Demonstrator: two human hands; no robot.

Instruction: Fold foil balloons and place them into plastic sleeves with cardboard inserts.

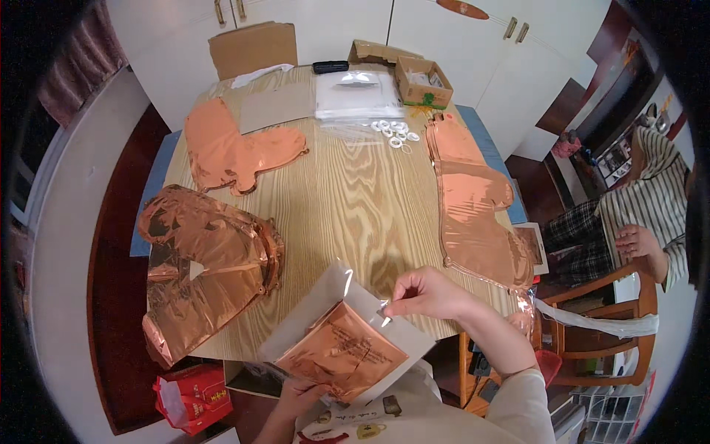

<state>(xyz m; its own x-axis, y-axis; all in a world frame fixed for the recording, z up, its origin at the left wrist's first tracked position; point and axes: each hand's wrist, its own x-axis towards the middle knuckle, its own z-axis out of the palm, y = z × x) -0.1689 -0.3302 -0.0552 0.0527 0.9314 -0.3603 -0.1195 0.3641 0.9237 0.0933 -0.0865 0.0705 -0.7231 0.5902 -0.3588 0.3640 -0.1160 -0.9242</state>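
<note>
Wooden bench (347, 200), seen from above. Near edge: a clear plastic sleeve (344, 333) on a grey backing card, holding a folded rose-gold foil balloon (344, 354). The sleeve hangs partly off the bench edge toward the person.

Right hand (429, 294): grip pinched on the sleeve's upper right flap; glare on the film hides the fingertips.
Left hand (299, 396): under the sleeve's lower edge, fingers curled on it from below. Mostly hidden by the packet; only knuckles show.

Print on the foil too small to make out.

Around: a heap of flat rose-gold balloons (203, 270) at left, overhanging the bench edge; another flat one (237, 148) farther back; a long stack (473, 207) down the right edge. Far end: stack of clear bags (356, 95), small white rings (396, 132), open cardboard box (423, 83), contents unclear.

Red bag (192, 396) on the floor lower left, partly cut off by the bench. At right, a seated person in a striped top (651, 200), partly cut off by the rim.
</note>
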